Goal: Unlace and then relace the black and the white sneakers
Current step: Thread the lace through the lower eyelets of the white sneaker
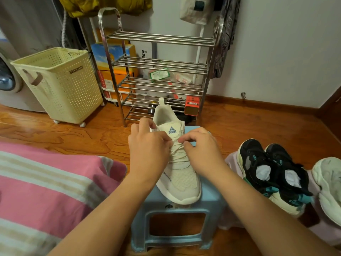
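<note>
1. Nearest the camera, a pink and cream striped bedcover (42,183) lies to the left of the left hand's fingers, low in the view.
2. A pale blue plastic stool (177,217) serves as the surface; it stands on the wooden floor (60,133) directly under both hands.
3. The white sneaker (180,174) sits on this surface, toe toward the person, heel away, its tongue logo just beyond the fingertips.
4. The left hand (149,150) has its fingers curled, pinching the lace (177,154) at the upper eyelets on the sneaker's left side.
5. The right hand (201,146) has thumb and forefinger pressed together on the lace near the tongue; the two hands' fingers nearly meet.
6. Right of the right hand's fingers, the black sneakers (273,170) rest as a pair on a pale pink stool (232,163), with a second white sneaker (330,183) just beside them at the frame edge.
7. Beyond the fingers stands a steel shoe rack (158,61) against the wall, with boxes and packets behind its bars.
8. Far left of the fingers, a cream perforated laundry basket (59,84) stands on casters beside a washing machine (7,78).
9. Above the rack hang a yellow garment (103,5) and a pale bag (197,10).
</note>
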Motion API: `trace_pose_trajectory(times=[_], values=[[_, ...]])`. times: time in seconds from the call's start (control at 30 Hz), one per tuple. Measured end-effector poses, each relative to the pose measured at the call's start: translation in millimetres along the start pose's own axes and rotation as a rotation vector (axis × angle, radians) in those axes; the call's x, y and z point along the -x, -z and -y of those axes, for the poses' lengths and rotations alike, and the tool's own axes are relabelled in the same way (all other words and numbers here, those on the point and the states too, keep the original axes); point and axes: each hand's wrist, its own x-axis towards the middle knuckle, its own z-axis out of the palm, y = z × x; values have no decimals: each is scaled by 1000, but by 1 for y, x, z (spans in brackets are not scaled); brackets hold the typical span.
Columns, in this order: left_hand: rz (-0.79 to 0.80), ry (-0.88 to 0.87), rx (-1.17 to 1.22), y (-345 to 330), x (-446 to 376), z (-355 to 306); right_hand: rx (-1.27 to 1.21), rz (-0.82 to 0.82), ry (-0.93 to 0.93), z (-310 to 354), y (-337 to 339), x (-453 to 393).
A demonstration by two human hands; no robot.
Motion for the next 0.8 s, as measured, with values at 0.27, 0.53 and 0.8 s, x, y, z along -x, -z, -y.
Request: trace_pose_trajectory(times=[0.27,0.53,0.8], values=[[91,55,126,-6,-7,3,94,-88,-4,3,-6,3],[-50,-87,-130,-16,30,-15,91,-192,2,4,-16,8],[-11,90,66,-23,39,-13,198,-134,2,9,-14,2]])
